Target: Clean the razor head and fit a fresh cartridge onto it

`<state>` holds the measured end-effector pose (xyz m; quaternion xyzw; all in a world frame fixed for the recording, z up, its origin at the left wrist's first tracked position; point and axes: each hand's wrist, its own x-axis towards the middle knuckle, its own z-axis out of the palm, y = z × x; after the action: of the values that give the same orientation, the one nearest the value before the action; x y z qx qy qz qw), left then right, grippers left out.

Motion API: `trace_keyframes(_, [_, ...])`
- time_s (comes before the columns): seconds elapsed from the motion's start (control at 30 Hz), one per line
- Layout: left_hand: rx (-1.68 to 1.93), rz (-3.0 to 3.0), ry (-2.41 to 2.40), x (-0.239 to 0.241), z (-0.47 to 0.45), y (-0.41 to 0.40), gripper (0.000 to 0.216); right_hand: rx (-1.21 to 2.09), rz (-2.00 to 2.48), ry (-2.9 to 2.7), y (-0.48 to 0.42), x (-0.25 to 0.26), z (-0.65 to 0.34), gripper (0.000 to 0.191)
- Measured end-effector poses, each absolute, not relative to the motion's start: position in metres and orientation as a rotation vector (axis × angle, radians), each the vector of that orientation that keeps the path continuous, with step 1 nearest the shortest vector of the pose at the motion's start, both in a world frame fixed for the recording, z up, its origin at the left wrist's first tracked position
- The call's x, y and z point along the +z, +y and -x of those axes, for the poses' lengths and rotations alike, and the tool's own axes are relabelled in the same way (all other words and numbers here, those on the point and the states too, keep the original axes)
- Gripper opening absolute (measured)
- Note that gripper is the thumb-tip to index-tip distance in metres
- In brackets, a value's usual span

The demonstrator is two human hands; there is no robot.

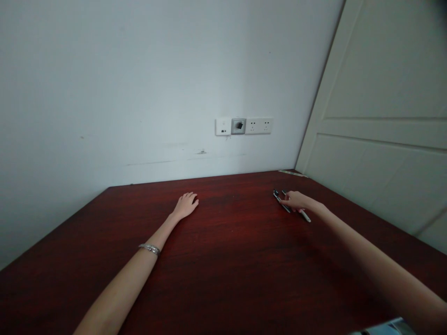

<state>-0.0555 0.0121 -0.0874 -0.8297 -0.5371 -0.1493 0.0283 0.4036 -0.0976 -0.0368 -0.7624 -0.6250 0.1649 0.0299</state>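
Spanning the far side of my feed, a pale wall (139, 93) meets the dark red tabletop (216, 270), while a white panelled surface (380, 93) rises on the right. At the near right edge I catch part of a light-blue object (387, 328), too cropped to identify. My right grip (290, 200) sits at the far right, over a dark pen-like item (276, 194) and a pale pen-like item (306, 216), both on the tabletop; I cannot tell whether it grasps either. My left grip (187, 204) lies released at the far middle, palm down, fingers slightly spread. Next in size, wall sockets (259, 125) show markings too small for me to read. A silvery bracelet (150, 248) circles the left wrist.
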Motion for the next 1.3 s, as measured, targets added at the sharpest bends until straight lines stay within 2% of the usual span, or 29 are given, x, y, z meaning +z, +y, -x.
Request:
trace_keyframes(0.3, [-0.486, 2.565, -1.662, -0.087, 0.055, 0.012, 0.046, 0.236, 2.336, -1.983, -0.094, -0.048, -0.399, 0.026])
trace_keyframes(0.47, [-0.521, 2.578, -1.673, -0.086, 0.054, 0.01, 0.045, 0.154, 2.311, -2.017, -0.097, -0.051, -0.397, 0.026])
trace_keyframes(0.7, [-0.734, 2.61, -1.713, -0.079, 0.052, 0.007, 0.037, 0.029, 2.252, -1.99, -0.101, -0.034, -0.377, 0.024])
trace_keyframes(0.83, [-1.025, 2.59, -1.747, -0.064, 0.041, 0.004, 0.026, -0.078, 2.199, -1.939, -0.102, -0.019, -0.348, 0.028])
trace_keyframes(1.0, [-1.484, 2.516, -1.8, -0.042, 0.007, -0.003, 0.029, -0.239, 2.063, -1.875, -0.109, 0.001, -0.299, 0.024])
trace_keyframes(1.17, [-1.755, 2.716, -1.781, -0.028, -0.039, -0.027, 0.033, -0.302, 2.002, -1.93, -0.122, 0.017, -0.251, 0.026])
trace_keyframes(1.23, [-2.128, 2.866, -1.818, -0.024, -0.056, -0.04, 0.031, -0.313, 1.982, -1.965, -0.126, 0.02, -0.236, 0.027])
trace_keyframes(1.3, [-2.348, 2.915, -1.846, -0.019, -0.068, -0.052, 0.029, -0.315, 1.955, -2.0, -0.129, 0.021, -0.224, 0.026])
